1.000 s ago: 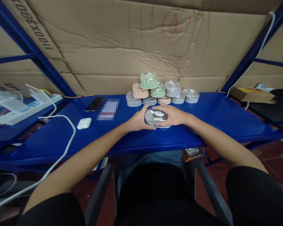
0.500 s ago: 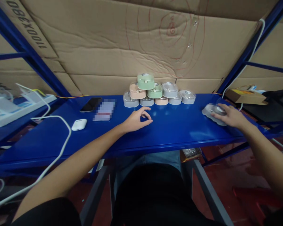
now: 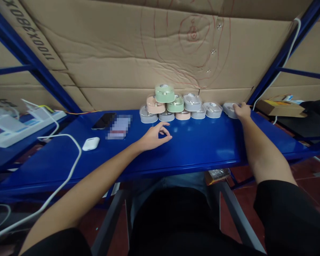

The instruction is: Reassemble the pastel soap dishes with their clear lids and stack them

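My right hand (image 3: 242, 111) grips a grey plastic case with a clear lid (image 3: 229, 110) at the right end of a row of similar cases. Its fingers cover the case's right side. Left of it, a small gap away, stands another grey case (image 3: 212, 110). A stepped stack of grey, peach and green cases rises at the back of the table, a green case (image 3: 164, 94) on top. In front of the stack my left hand (image 3: 154, 137) rests with curved fingers and the thumb apart, holding nothing.
On the blue table (image 3: 192, 153) lie a white earbud case (image 3: 91, 143), a dark phone (image 3: 104, 121) and a blurred-out screen (image 3: 120, 127). A white cable (image 3: 76, 156) loops over the left side. A cardboard box (image 3: 281, 107) stands at far right; cardboard (image 3: 109, 42) backs the table.
My right hand has carried the grey case away from me and leftward, from the table's right side to the end of the row. My left hand has stayed put.
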The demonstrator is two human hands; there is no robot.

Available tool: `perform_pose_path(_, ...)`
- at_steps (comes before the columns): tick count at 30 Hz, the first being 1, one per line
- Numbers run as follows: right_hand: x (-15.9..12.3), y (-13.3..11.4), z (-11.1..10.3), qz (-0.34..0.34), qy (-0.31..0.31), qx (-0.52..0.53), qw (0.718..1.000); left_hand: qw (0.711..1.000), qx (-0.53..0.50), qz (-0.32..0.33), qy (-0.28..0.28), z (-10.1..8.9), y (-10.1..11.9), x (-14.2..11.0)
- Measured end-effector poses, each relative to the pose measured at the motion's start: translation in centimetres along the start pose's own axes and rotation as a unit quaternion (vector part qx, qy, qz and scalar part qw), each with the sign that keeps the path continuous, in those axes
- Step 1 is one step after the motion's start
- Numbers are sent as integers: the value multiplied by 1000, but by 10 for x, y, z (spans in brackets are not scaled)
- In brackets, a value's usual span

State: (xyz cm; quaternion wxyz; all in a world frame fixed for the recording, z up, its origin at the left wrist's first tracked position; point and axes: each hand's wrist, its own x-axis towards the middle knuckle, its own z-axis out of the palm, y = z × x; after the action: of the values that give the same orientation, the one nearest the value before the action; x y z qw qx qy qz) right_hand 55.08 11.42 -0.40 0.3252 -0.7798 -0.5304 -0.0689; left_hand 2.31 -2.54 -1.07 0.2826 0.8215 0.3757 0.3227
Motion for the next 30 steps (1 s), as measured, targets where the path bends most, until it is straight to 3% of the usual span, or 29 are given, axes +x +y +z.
perform_pose_path(4,-3,-19,19,73,-12,37,997,1000,2,-3,-4,0,-1,0)
perform_pose_path(10,-13,-20,16,58,-26,79,995,1000,6,-9,-7,-1,0,-1)
perform_pose_path(14,-21,-34,9,66,52,74,994,1000,1,-4,-12,-1,-1,0)
perform_pose_path(16,-23,-51,3,32,106,69,991,1000,0,-1,-15,-1,-1,1)
perform_pose_path(18,-27,-78,-2,-56,136,77,986,1000,6,-2,-14,0,0,1)
perform_pose_path(20,-36,-113,-4,-172,122,90,973,1000,10,-4,-13,0,2,1)
perform_pose_path(22,-51,-151,-2,-249,66,86,963,1000,7,-5,-15,-1,3,1)
perform_pose_path(26,-91,-207,6,-231,-25,23,972,1000,1,-5,-22,-2,7,0)
perform_pose_path(30,-113,-220,10,-203,-48,0,978,1000,2,-1,-25,-2,6,1)
